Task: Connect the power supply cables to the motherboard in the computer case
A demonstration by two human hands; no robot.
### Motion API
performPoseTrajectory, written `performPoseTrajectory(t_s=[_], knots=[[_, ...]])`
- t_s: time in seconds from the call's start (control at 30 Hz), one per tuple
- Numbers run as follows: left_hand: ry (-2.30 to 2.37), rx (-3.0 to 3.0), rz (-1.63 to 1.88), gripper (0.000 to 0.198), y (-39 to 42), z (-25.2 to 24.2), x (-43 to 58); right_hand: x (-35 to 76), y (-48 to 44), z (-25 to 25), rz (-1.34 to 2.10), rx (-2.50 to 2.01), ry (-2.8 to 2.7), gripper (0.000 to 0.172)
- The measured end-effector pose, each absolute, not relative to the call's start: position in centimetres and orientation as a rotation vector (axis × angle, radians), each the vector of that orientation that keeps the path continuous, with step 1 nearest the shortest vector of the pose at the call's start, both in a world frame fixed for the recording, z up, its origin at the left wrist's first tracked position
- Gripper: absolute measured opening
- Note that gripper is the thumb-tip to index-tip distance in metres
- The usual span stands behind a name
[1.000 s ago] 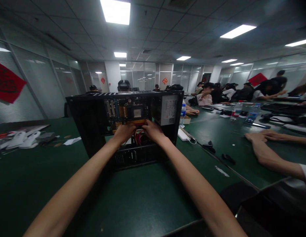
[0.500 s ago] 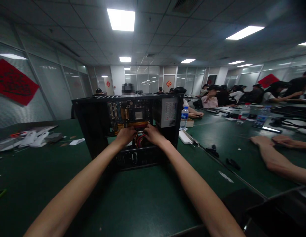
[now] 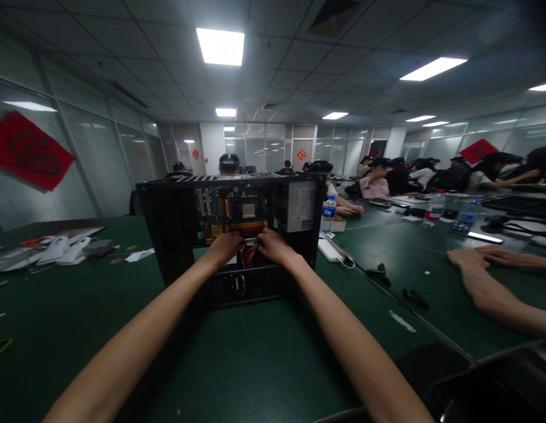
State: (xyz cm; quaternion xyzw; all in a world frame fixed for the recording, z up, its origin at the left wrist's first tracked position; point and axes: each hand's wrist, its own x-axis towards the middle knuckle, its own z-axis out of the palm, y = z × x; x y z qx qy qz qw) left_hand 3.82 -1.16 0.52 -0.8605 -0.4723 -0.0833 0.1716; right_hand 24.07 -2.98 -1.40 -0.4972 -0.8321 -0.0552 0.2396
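A black computer case (image 3: 306,252) stands open toward me on the green table. Inside it I see a motherboard (image 3: 269,200), with a silver power supply (image 3: 300,205) at the upper right. My left hand (image 3: 225,247) and my right hand (image 3: 273,244) reach into the case, at opposite ends of the orange memory slots (image 3: 246,227) low on the board. Their fingers are bent and closed; a thin pale edge shows between them, too small to name. The fingertips are partly hidden. Bundled coloured cables (image 3: 250,255) hang just below the hands.
Grey and white scraps (image 3: 63,249) lie on the left. To the right are a water bottle (image 3: 328,216), a white power strip (image 3: 330,250) with a cable, and small black parts (image 3: 378,274). Another person's forearms (image 3: 493,288) rest at the far right. Several people sit farther back.
The view has tilted up slightly, so the scene sits a little lower. Both my hands stay at the memory slots, with barely any visible movement.
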Motion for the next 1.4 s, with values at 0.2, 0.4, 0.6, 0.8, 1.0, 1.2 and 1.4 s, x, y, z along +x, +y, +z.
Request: performPoseTrajectory(t_s=[0.2, 0.4, 0.6, 0.8, 1.0, 1.2, 1.4], knots=[[-1.346, -2.456, -0.244, 0.032, -1.2, 0.5, 4.1, 24.0, -2.8, -1.6, -0.179, -1.376, -2.296, 0.018], [-1.356, -2.462, -0.253, 0.032, -1.6, 0.7, 4.1, 24.0, -2.9, -1.4, -0.180, -1.373, -2.304, 0.022], [-1.351, -2.472, -0.267, 0.032, -1.7, 0.8, 4.1, 24.1, -2.9, -1.5, -0.177, -1.372, -2.300, 0.021], [-1.361, -2.475, -0.276, 0.030, -1.7, 0.7, 4.1, 24.2, -2.8, -1.6, -0.177, -1.379, -2.299, 0.020], [-1.362, -2.473, -0.297, 0.032, -1.2, 0.3, 3.9, 24.3, -2.7, -1.7, -0.170, -1.353, -2.304, 0.020], [-1.366, -2.481, -0.288, 0.032, -0.8, -0.1, 3.8, 24.2, -3.1, -1.4, -0.175, -1.385, -2.327, 0.018], [-1.353, -2.485, -0.280, 0.032, -0.8, 0.0, 3.8, 24.1, -3.3, -1.3, -0.166, -1.403, -2.324, 0.021]])
